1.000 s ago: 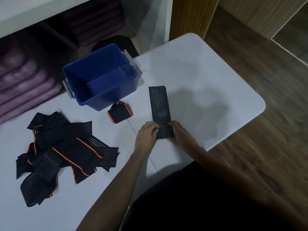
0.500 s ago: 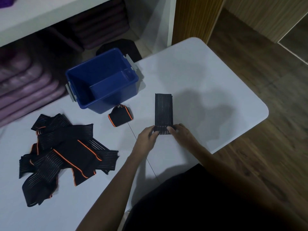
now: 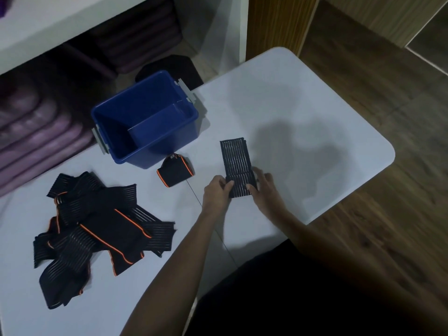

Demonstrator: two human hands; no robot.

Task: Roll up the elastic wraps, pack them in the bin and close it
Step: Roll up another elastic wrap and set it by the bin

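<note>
Two hands are on one black ribbed wrap (image 3: 238, 166) on the white table (image 3: 303, 105). The left hand (image 3: 216, 195) has its fingers (image 3: 228, 186) curled in against the near left edge of the wrap, thumb side tucked at the rolled or folded near end. The right hand (image 3: 265, 190) mirrors it, fingers (image 3: 252, 187) bent and pinching the near right edge. Both sets of fingers sit narrow and close, holding that near end between them; the thick near part lies right between the fingertips, touching both. Beyond the fingers, the rest of the wrap runs flat away from the person, its far end free on the table.

Past the left fingers, off to their outer side, one rolled wrap with orange trim (image 3: 175, 172) sits on the table, apart from the hand. Further out beyond it stands the blue bin (image 3: 145, 117), open, with grey latches at both ends; the roll is just beside its near wall. Well off to the left of the left hand lies a loose pile of wraps (image 3: 97, 234), black with orange edging, overlapping each other. Whether the held end is rolled or only folded, I cannot tell for sure.
</note>
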